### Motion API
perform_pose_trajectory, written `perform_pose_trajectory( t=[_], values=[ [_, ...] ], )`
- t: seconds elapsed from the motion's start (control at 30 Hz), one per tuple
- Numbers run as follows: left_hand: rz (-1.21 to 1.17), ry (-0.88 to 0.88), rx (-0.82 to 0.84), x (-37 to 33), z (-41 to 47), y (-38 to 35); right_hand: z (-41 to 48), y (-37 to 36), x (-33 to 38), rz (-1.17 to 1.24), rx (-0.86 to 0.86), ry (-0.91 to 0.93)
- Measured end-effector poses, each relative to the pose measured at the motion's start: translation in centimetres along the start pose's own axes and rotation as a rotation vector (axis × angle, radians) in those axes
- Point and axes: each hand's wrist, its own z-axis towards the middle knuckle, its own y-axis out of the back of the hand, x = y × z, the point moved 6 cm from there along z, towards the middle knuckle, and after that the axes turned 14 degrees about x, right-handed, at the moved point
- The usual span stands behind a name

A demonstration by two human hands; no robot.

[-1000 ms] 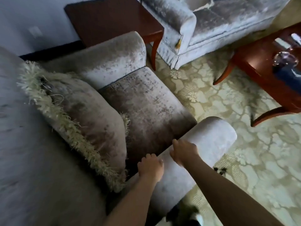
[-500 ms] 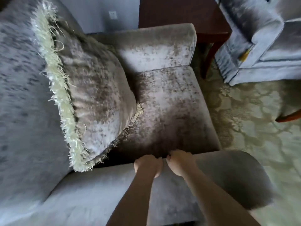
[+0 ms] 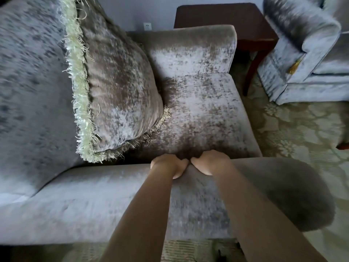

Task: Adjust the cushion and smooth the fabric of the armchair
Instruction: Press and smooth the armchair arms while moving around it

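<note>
— Where is the cushion (image 3: pixel 120 87)?

— Left of centre, in the upper half of the frame. It stands on edge on the armchair (image 3: pixel 207 110), leaning against the back (image 3: pixel 32 72), which fills the left side. Its pale fringe runs down its left edge and curls under the bottom corner.

— And the hands?

— Just below centre, side by side and almost touching. The left hand (image 3: pixel 169 164) and the right hand (image 3: pixel 209 163) both reach over the near arm of the chair (image 3: pixel 94 201), which crosses the lower part of the frame. Their fingers bend down into the gap between that arm and the seat (image 3: pixel 204 133).

— Do they grip the fabric?

— I cannot tell; the fingertips are hidden in the gap.

— Do they touch the cushion?

— No, it sits up and to the left of them, apart.

— What lies further out?

— The chair's far arm (image 3: pixel 188 46) above the seat, then a dark wooden side table (image 3: pixel 217 17) at top centre and a wall socket (image 3: pixel 147 26) beside it. A grey sofa (image 3: pixel 306 53) fills the upper right, and a patterned carpet (image 3: pixel 302 133) covers the right side.
</note>
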Motion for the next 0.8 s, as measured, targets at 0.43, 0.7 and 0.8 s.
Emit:
perform_pose_trajectory(
  t=[0.43,0.7,0.8],
  values=[
    [0.214,-0.070,0.096,0.2,-3.8,-6.5,-7.0,-7.5,-0.6,0.067,0.142,-0.010],
    [-0.001,0.100,0.053,13.9,-1.8,-2.6,-9.1,-7.7,-0.3,0.026,0.003,-0.047],
    [-0.045,0.158,0.048,18.8,-1.3,-1.2,-9.3,-7.0,1.3,-0.008,0.002,-0.134]
  ],
)
